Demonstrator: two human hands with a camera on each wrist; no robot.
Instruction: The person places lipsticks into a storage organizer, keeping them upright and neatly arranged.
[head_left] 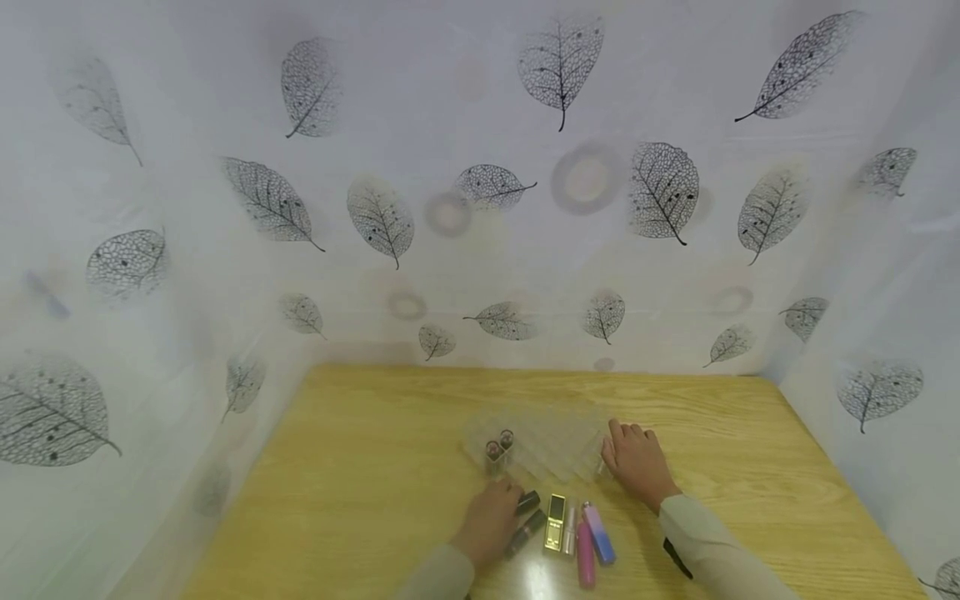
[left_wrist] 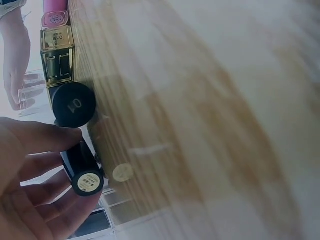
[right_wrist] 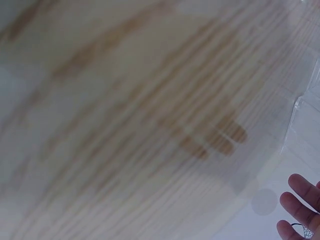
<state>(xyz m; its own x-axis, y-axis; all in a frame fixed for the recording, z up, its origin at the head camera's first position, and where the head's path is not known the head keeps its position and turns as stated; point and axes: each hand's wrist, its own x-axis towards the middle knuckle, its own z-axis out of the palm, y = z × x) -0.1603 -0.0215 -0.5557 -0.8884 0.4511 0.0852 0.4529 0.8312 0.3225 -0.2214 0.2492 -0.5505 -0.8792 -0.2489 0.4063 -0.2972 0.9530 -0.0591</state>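
A leaf-printed sheet (head_left: pixel 480 108) hangs far beyond both my grips; below it the wood-grained surface (head_left: pixel 352 475) spreads out under them; the clear organiser (head_left: pixel 551 442), with its slanted compartments, lies ahead of my left grip (head_left: pixel 487 522) and just left of my right grip (head_left: pixel 639 460). My right grip holds no tube; its fingers look loosely extended at the organiser's right end, perhaps to steady so light a piece, though how firmly they touch I cannot tell.

Right of my left grip lie the pink tube (head_left: pixel 586 554), the purple-and-blue tube (head_left: pixel 599 533), the gold-and-black tube (head_left: pixel 555 523) and the clear tube (head_left: pixel 569 528); they sit side by side, probably so each stays within easy reach; nearer is the dark tube marked 01 (left_wrist: pixel 74 105), just beside my thumb.

My left grip pinches a black tube (left_wrist: pixel 89 182), thumb on one side and fingers on the other, its stickered end left bare; that hold likely stops the round body rolling; ahead of this grip, two dark tubes (head_left: pixel 492 451) stand in left-end compartments, whose walls seem to prop them upright.
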